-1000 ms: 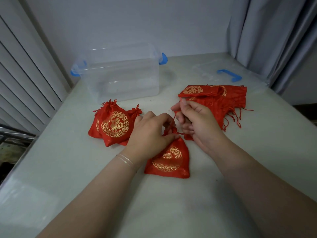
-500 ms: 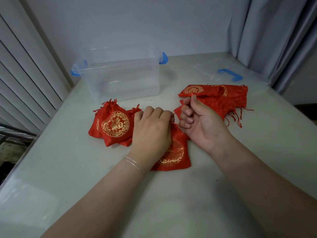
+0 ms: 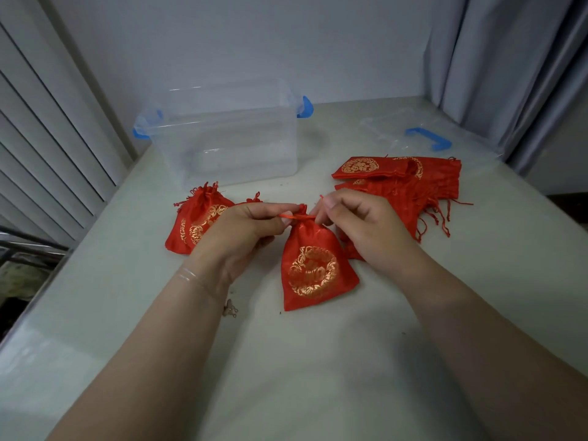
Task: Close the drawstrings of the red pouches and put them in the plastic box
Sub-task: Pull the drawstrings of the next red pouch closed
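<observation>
Pouch [image 3: 313, 265] is lying between my hands, neck cinched. I'm pinching its drawstring [image 3: 294, 216] with my left hand [image 3: 245, 232] and right hand [image 3: 356, 224], pulling outward. Looks light, soft satin, probably slippery; grip the cords, not fabric. Plastic box [image 3: 222, 144] is sitting beyond my fingertips.

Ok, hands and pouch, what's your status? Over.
Left hand and right hand each pinch the drawstring. Pouch cinched, on table. Box open, nothing blocking.
</observation>
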The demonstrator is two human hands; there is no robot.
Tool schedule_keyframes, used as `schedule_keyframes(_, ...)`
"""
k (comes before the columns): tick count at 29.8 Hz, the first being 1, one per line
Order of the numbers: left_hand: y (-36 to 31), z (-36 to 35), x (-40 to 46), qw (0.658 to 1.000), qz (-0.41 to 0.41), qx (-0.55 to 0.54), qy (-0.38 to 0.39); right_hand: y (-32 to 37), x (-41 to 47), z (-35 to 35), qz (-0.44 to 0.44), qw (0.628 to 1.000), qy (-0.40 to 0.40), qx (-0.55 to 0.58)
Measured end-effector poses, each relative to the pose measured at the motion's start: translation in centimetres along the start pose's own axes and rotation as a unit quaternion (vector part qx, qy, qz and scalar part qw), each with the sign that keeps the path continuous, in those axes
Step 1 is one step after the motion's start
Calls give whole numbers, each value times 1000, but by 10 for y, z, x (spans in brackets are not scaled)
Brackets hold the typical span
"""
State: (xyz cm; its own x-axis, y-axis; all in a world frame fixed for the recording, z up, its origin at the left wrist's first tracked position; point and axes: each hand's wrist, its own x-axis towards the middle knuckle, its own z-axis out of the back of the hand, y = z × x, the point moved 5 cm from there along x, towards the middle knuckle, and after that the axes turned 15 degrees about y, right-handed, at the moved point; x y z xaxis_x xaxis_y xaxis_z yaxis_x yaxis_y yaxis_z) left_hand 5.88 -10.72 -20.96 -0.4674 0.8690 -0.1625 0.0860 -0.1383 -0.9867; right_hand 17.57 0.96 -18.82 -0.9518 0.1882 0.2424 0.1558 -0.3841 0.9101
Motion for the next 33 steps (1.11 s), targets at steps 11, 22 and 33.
schedule_keyframes(11,-23,-7,-11,976,-108,180,-56,17,-10,4,41,994,-34,-91)
schedule_keyframes(22,-30,-29,-17,866,-286,406,-57,4,0,6,-42,987,14,-156)
schedule_keyframes(33,-26,-54,-20,723,-367,582,-54,-13,2,12,-103,991,78,-26)
